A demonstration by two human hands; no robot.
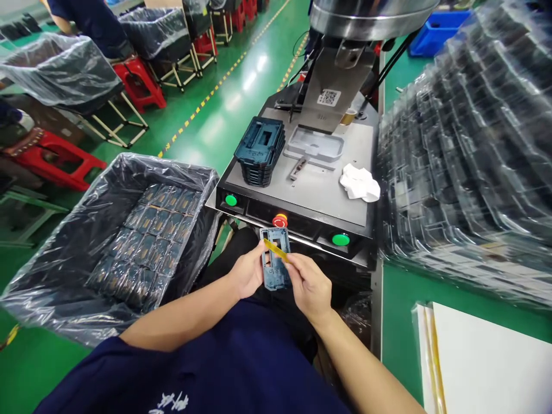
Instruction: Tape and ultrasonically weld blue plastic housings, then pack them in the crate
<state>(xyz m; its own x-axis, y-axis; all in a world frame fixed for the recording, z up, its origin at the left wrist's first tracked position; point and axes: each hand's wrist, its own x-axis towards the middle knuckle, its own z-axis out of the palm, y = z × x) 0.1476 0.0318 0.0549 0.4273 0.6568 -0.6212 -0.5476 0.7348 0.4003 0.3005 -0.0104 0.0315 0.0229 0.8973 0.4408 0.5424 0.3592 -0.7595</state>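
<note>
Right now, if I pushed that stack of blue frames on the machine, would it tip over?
Probably: the stack looks loosely piled, nothing visibly holding the frames together. They look like stiff, light plastic, so it may also slide on the smooth steel plate.

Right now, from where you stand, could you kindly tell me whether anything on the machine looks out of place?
Yes, one thing: a crumpled white cloth lies loose near the right edge of the steel work plate, bunched up rather than folded, beside the pale moulded fixture, where it looks left behind.
</note>
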